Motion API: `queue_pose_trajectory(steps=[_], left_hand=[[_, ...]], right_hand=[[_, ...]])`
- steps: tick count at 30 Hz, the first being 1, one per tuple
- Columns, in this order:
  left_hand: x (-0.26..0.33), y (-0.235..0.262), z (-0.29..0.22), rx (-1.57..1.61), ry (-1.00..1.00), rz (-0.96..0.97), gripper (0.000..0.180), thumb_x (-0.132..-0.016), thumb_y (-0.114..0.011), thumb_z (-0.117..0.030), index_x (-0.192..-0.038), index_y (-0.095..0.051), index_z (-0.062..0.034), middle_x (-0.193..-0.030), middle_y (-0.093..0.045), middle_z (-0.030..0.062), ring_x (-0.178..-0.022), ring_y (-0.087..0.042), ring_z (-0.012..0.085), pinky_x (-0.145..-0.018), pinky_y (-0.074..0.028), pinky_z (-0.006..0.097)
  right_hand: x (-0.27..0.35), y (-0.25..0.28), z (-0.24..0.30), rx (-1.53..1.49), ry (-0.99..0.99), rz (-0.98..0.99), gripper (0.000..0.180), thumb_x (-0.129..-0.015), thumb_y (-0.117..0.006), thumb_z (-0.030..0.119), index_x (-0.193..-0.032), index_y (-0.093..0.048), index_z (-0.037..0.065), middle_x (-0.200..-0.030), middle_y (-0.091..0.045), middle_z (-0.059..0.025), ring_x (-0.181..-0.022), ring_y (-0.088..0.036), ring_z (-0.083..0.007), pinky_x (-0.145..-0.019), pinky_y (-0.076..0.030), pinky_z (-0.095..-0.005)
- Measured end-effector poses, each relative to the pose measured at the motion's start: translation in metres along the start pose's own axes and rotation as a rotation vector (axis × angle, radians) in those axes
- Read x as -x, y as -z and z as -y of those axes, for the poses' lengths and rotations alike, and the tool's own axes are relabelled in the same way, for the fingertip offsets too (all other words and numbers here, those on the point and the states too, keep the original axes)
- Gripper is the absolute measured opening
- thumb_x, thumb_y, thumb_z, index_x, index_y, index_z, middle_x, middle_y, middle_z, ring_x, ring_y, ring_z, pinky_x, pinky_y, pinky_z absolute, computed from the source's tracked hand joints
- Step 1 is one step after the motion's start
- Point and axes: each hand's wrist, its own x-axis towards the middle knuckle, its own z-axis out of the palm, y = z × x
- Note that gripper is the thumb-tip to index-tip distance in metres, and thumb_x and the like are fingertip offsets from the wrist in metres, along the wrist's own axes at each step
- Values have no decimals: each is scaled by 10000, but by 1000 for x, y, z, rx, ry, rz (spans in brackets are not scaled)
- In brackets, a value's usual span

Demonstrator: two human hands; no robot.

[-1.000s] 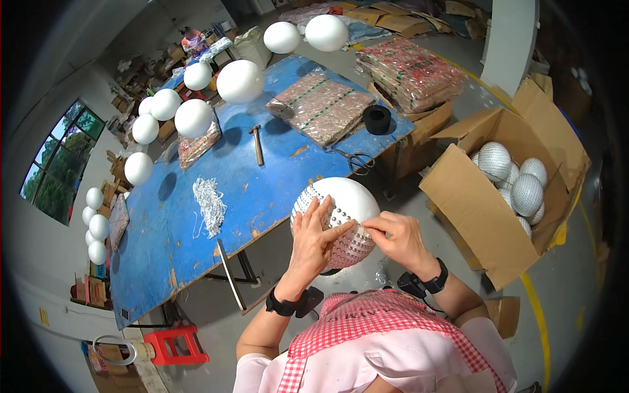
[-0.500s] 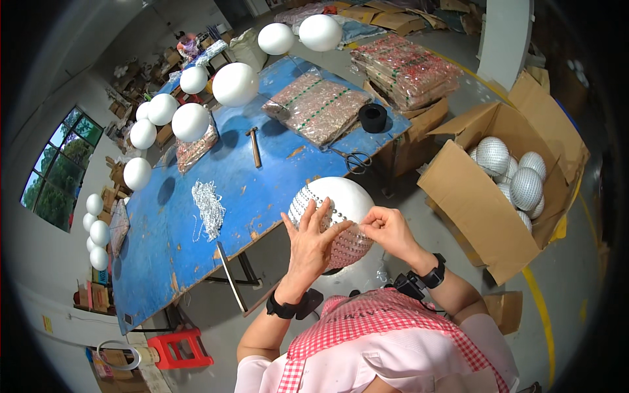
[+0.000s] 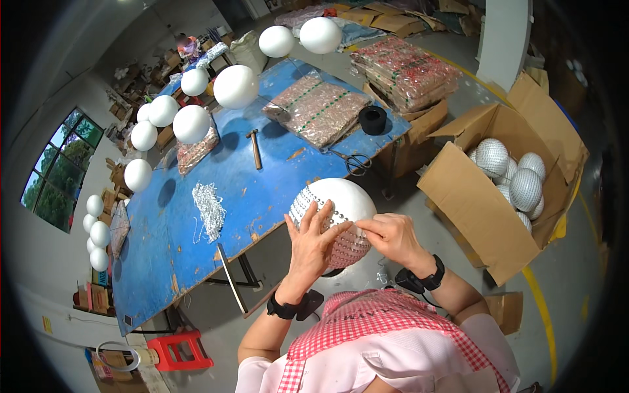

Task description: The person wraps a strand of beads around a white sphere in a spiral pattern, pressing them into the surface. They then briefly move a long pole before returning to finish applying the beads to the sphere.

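Observation:
A large white ball stands just off the table edge in front of me. Rows of silvery beads wrap its lower and left part, while its top is bare white. My left hand lies spread on the beaded side, fingers apart, the index finger reaching toward the other hand. At the ball's right side my right hand pinches the bead string between thumb and forefinger. The string's end is hidden by those fingers. On the blue table lies a heap of silver bead strings.
A hammer, scissors, a black tape roll and a wrapped pack lie on the table. Several white balls rise along its far and left sides. A carton of beaded balls stands right; a red stool lower left.
My right hand has turned slightly, its fingers now pointing more to the left along the ball's side. My left hand stays spread in nearly the same place.

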Motion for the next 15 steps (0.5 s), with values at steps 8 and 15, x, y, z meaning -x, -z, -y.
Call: queue_pose_trajectory(steps=[8, 15], left_hand=[[-2, -8, 8, 72, -8, -25, 465, -799, -617, -46, -1175, -646, -319, -1438, -414, 95, -1370, -313, 351, -1039, -131, 711], [0, -6, 9, -38, -94, 17, 480, -782, -644, -60, -1179, -641, -330, -1460, -367, 142, -1365, -293, 411, -1011, -151, 736]], right_hand=[[7, -1, 1, 97, -28, 86, 139, -780, -673, 127, -917, -700, 124, -671, -595, -67, -610, -611, -271, -524, -469, -365], [8, -8, -1, -33, -207, 31, 89, -794, -663, 123, -871, -660, 78, -664, -635, -107, -566, -624, -266, -527, -483, -341]])
